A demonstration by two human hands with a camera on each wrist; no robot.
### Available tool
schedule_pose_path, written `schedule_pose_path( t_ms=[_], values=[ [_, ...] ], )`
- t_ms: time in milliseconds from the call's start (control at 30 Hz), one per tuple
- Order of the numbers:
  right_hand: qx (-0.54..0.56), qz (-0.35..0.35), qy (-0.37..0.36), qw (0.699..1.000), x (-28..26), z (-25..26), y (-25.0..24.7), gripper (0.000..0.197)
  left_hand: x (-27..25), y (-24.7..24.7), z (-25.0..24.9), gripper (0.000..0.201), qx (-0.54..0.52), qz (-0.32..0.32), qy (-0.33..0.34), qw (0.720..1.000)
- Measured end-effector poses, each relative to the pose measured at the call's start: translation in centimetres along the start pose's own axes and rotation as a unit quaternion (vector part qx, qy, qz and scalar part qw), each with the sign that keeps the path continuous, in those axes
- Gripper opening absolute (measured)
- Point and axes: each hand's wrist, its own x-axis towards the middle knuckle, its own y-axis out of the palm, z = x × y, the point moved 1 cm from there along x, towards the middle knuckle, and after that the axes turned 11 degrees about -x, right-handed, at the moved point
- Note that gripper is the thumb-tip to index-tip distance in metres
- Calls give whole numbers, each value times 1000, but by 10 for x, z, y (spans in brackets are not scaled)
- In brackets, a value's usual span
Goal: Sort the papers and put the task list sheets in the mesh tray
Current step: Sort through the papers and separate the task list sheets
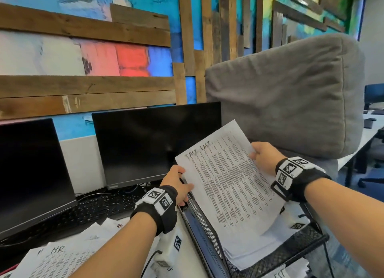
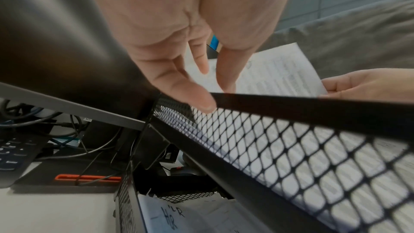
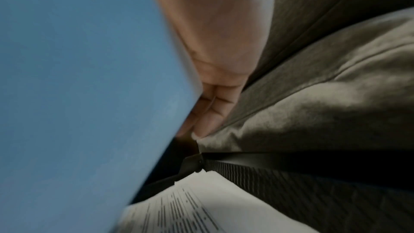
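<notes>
Painted plank wall [image 1: 87, 55] behind the desk; two dark monitors [image 1: 158, 140] and a keyboard [image 1: 97, 207] below it, grey cushion [image 1: 291, 94] at far right.

Left of the grip: loose papers [image 1: 62, 257] on the desk, the top one hand-marked "HR". These are not task-list sheets; judged to stay out of the tray.

Left hand [image 1: 176, 184]: fingers relaxed and fairly straight. In the left wrist view one fingertip rests on the top rim of the mesh tray [image 2: 291, 148]; the others reach toward the sheet's near-left edge. It clasps nothing; it appears to guide and steady.

Centre: task list sheet [image 1: 226, 178], headed "TASK LIST" by hand, held tilted above the tray, lower edge dipping toward the stack of sheets [image 1: 255, 250] already inside.

Right hand [image 1: 264, 157]: pinches the sheet's right edge, thumb on top, fingers [image 3: 208, 112] flat beneath it.

Step in hand, as judged: lowering this sheet onto the stack.

To do well:
- Keep the right-hand pinch until the lower edge meets the stack.
- Use the left fingers to square the left edge against the tray's inner wall.
- Level the sheet before release, so it does not curl or catch on the rim.
- Release only once it lies flat.

Remaining: more papers left of the grip to sort.
</notes>
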Motion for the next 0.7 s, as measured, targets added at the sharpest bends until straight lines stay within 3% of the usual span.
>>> schedule_pose_path(
  t_ms=[67, 200, 267, 400, 500, 567, 700],
  values=[
    [-69, 50, -4, 996, 0, 7, 10, 28, 4, 1, 1, 40, 27, 8, -23, 999],
    [-204, 202, -28, 958, -2, 7, 35, 99, 6, 4, 4, 41, 34, 22, -54, 998],
    [-241, 243, -35, 939, -2, 2, 47, 109, 4, 4, 4, 41, 29, 24, -54, 998],
    [-346, 276, -47, 895, -6, 4, 56, 79, 3, 0, 4, 41, 45, 32, -53, 997],
    [-396, 237, -70, 884, -6, 7, 53, 78, -1, -2, 3, 39, 43, 34, -58, 997],
    [-383, 209, -61, 898, -6, 8, 45, 75, -4, -4, 0, 35, 41, 29, -63, 997],
    [-316, 161, -69, 932, -21, 15, 25, 45, -17, -15, -9, 15, 44, 21, -56, 997]
  ],
)
